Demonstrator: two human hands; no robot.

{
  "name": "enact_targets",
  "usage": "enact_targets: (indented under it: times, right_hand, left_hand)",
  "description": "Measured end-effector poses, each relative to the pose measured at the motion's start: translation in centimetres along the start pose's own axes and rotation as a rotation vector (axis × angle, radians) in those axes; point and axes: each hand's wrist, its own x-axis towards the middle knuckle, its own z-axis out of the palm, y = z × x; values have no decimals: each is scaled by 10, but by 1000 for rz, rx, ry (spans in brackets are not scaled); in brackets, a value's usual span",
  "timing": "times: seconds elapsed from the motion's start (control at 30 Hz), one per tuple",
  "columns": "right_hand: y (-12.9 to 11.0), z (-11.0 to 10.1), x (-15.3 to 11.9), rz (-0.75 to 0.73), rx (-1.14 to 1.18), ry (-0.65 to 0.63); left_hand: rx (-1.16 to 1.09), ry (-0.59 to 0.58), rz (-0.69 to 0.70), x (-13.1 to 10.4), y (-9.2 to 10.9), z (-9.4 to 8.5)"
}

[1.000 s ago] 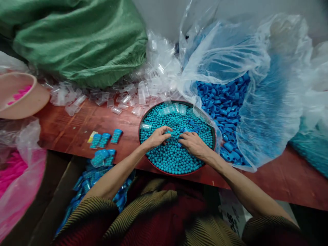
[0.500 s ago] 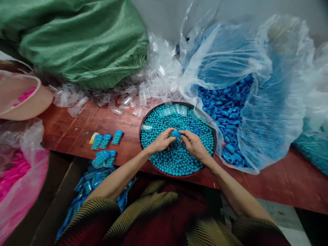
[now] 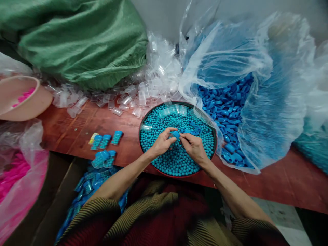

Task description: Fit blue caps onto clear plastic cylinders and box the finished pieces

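My left hand (image 3: 162,142) holds a small clear container with a blue cap (image 3: 175,134) between thumb and fingers. Its lower part is hidden by my fingers. Thumb and forefinger of my right hand (image 3: 194,147) pinch at the right edge of that cap. Both hands are over a round tray (image 3: 139,135) full of turquoise beads (image 3: 179,164). Among the beads, a few loose blue caps (image 3: 195,129) lie just beyond my right hand, and clear empty containers (image 3: 176,109) rest at the tray's far side.
Filled containers (image 3: 105,141) stand on the red table (image 3: 66,131) to the left, above a heap of filled ones (image 3: 89,184). Clear containers (image 3: 143,94) are piled behind. A plastic bag (image 3: 276,102) of blue caps lies right; a green sack (image 3: 84,44) and pink tub (image 3: 38,99) sit left.
My right fingers have shifted slightly at the cap's edge, and the capped container has turned a little in my left hand. Both hands stay over the tray.
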Motion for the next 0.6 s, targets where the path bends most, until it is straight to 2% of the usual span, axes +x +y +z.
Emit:
enact_targets:
  times: [0.1,0.2,0.37,0.5,0.6]
  right_hand:
    - [-1,1,-2,12,12,15]
    - [3,4,-4,20,54,-43]
    - [12,-2,-2,20,131,-110]
    - [14,-18,6,202,420,-264]
    - [13,-19,10,370,607,-173]
  left_hand:
    - [25,7,7,0,-2,0]
    - [84,-19,6,0,-7,-2]
    - [102,21,24,-1,-17,-1]
    - [93,-62,10,-4,-17,-4]
    - [82,-127,-18,-6,-14,-5]
